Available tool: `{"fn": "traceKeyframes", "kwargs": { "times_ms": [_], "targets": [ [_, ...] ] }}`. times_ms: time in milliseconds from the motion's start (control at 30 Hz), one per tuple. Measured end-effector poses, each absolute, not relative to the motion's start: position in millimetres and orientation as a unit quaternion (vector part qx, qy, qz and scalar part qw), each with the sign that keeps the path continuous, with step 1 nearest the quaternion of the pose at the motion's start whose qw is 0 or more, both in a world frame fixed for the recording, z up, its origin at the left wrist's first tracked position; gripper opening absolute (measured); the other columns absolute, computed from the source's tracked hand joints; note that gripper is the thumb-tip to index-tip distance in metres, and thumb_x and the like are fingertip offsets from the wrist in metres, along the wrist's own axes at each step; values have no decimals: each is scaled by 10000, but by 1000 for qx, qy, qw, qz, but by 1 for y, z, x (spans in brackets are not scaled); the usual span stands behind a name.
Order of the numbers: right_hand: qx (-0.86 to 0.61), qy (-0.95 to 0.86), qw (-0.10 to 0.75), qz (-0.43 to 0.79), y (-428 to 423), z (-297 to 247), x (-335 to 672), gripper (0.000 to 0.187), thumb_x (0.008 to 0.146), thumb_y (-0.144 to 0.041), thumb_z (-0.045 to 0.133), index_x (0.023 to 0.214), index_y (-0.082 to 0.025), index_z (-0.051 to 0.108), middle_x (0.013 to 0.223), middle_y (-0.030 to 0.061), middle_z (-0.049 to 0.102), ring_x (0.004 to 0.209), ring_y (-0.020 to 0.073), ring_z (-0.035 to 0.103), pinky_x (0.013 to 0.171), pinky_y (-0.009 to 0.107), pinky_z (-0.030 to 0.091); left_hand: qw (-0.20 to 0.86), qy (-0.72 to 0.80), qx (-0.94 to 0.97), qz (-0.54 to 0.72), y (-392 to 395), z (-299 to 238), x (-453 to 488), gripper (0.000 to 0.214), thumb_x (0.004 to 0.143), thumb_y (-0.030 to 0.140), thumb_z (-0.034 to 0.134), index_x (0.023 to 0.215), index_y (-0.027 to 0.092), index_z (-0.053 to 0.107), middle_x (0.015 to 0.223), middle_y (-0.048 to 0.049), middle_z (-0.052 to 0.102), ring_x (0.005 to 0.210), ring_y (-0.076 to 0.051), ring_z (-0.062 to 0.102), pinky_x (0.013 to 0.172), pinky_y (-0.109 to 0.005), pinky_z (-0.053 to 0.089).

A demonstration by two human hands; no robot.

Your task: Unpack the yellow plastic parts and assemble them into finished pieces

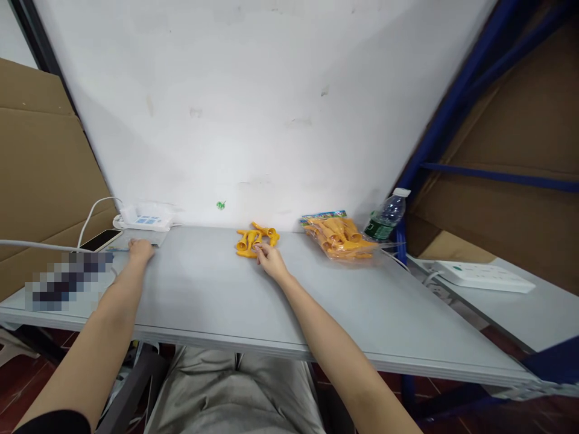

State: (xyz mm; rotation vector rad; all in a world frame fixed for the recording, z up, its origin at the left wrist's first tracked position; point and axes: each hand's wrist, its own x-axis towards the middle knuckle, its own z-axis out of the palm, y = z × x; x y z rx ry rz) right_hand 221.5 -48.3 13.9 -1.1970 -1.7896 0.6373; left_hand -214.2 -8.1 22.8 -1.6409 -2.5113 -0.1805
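Observation:
My left hand (141, 248) rests at the table's left side, its fingers closed on a flat, clear plastic bag (156, 236) that lies partly under it. The fingertips are small and partly hidden. Near the middle of the table, my right hand (270, 260) pinches at the near edge of a small pile of yellow-orange plastic finger-shaped toys (249, 239), hollow at one end. Which toy the thumb and forefinger hold is partly covered by the hand. Farther right lies a clear bag full of the same yellow-orange toys (337, 236), with a colourful header card.
A water bottle (387, 217) leans by the blue frame at the right. Left of my left hand lie a phone (101, 240), a white power strip (147, 223) and cables. Another power strip (484, 276) sits on the right-hand surface. A white wall (271, 120) backs the grey table (203, 295).

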Motion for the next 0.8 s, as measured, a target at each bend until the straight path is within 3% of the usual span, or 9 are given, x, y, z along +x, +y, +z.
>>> {"fn": "traceKeyframes", "kwargs": {
  "times_ms": [100,233,300,367,467,600,700,800],
  "targets": [
    [-484,-718,430,256,-47,12,222,316,931,-359,426,1017,-186,676,536,-24,585,499,170,566,616,294,491,14,-880,-473,-46,-3,23,-206,760,830,489,431,1375,-35,510,1387,-340,508,1333,-449,454,1050,-619,367],
    [-489,-721,417,258,-45,10,221,314,931,-359,433,1016,-180,676,533,-24,593,517,173,571,635,296,488,-62,-907,-414,-53,-7,26,-194,1113,749,791,366,1515,-13,290,1594,-284,212,1492,-425,170,1129,-643,261],
    [-493,-721,414,256,-45,9,221,306,927,-362,443,1001,-182,679,530,-24,591,531,175,572,635,292,478,-65,-899,-427,-68,-11,26,-191,1149,733,811,388,1521,-17,268,1605,-282,171,1511,-416,63,1143,-653,224],
    [-494,-724,412,251,-44,9,221,295,924,-363,452,980,-187,681,535,-22,594,547,175,572,638,288,468,-43,-892,-442,-87,-15,23,-191,1023,813,724,363,1526,-3,265,1613,-264,167,1519,-389,28,1152,-654,204],
    [-498,-729,402,243,-45,9,221,273,923,-333,454,955,-188,683,559,-14,606,574,174,578,651,284,455,21,-858,-500,-114,-20,20,-193,745,925,476,310,1539,55,274,1620,-223,196,1517,-360,127,1150,-659,210],
    [-505,-737,381,238,-45,10,221,257,920,-284,456,956,-176,686,610,2,626,615,174,589,671,289,454,70,-758,-643,-86,-23,23,-195,604,882,183,375,1482,212,438,1626,-99,259,1493,-292,253,1171,-568,275],
    [-501,-744,374,235,-45,9,221,258,919,-285,461,934,-173,693,631,8,624,615,170,585,683,296,465,74,-744,-662,-47,-21,27,-195,579,851,110,381,1390,224,561,1616,-70,296,1477,-269,297,1180,-519,296],
    [-495,-749,372,235,-44,8,221,256,915,-279,467,929,-171,698,640,12,625,617,167,586,695,301,474,68,-770,-633,-24,-18,29,-197,562,869,130,369,1384,244,563,1609,-78,311,1480,-285,285,1172,-605,252]
  ]
}}
